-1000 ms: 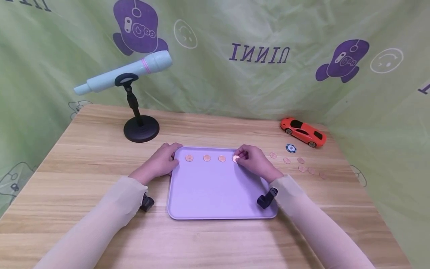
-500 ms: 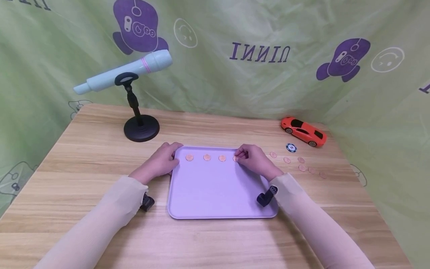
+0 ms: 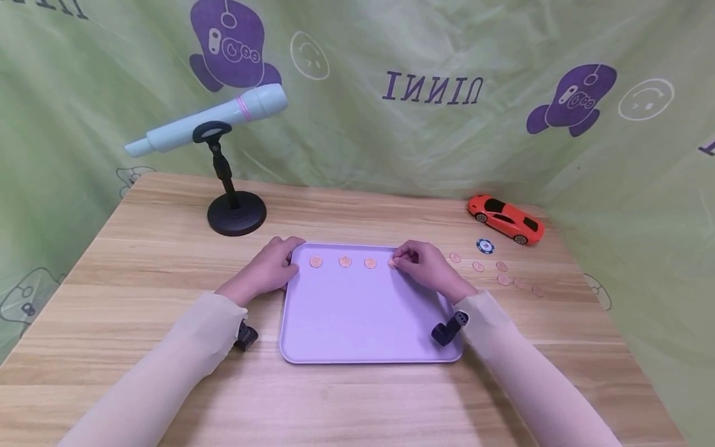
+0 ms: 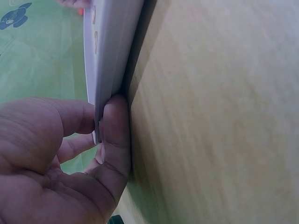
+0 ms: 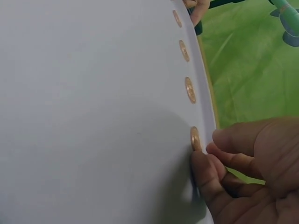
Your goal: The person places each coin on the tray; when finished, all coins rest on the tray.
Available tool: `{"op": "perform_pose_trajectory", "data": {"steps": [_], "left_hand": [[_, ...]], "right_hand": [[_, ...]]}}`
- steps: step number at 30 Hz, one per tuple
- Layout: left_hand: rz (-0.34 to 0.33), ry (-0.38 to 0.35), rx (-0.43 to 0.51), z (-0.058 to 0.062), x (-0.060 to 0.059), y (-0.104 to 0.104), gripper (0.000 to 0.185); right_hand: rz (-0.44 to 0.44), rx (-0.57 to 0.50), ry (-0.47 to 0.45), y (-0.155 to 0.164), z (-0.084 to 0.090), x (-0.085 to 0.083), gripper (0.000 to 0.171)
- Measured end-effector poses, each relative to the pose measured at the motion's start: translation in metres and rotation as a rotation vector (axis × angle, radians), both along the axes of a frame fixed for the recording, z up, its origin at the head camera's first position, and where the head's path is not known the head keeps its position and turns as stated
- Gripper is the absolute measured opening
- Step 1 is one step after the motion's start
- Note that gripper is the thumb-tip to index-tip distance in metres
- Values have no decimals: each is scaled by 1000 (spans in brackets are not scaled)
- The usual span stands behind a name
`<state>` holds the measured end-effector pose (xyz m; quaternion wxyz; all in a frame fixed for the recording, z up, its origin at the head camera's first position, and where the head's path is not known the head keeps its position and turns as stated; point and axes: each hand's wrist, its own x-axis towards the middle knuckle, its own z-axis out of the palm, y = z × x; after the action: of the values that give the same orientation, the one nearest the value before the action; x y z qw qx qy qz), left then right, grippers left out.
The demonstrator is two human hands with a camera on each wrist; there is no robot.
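A lilac tray [image 3: 368,316] lies on the table with a row of copper-coloured coins [image 3: 345,262] along its far edge. At the tray's upper left corner, my left hand [image 3: 269,266] grips the rim; the left wrist view shows a finger [image 4: 116,123] tucked under it. My right hand [image 3: 424,266] is at the rightmost coin [image 5: 195,138] of the row, its fingers curled and the thumb at the coin's near edge. Part of that coin is hidden behind the fingertips. In the right wrist view the other coins [image 5: 190,90] lie flat beside the raised rim.
Several more coins [image 3: 503,279] lie on the wooden table [image 3: 167,267] right of the tray. Behind them are a blue-and-white poker chip [image 3: 485,246] and an orange toy car [image 3: 505,220]. A light-blue microphone [image 3: 218,119] sits on a black stand [image 3: 237,214] at the back left.
My right fingers have shifted very slightly and cover a little more of the rightmost coin than a second ago. The left hand and tray stay put.
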<state>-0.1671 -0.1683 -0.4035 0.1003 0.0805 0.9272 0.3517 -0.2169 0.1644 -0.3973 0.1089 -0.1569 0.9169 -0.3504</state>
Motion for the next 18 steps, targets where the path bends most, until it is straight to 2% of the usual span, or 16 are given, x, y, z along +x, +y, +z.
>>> {"op": "perform_pose_trajectory", "data": {"steps": [8, 14, 18], "left_hand": [[2, -1, -3, 0, 0, 1, 56], [0, -6, 0, 0, 1, 1, 57], [0, 6, -10, -1, 0, 1, 56]], "right_hand": [[9, -16, -17, 24, 9, 7, 24], [-49, -44, 53, 58, 13, 15, 23], [-98, -20, 134, 84, 15, 22, 20]]}}
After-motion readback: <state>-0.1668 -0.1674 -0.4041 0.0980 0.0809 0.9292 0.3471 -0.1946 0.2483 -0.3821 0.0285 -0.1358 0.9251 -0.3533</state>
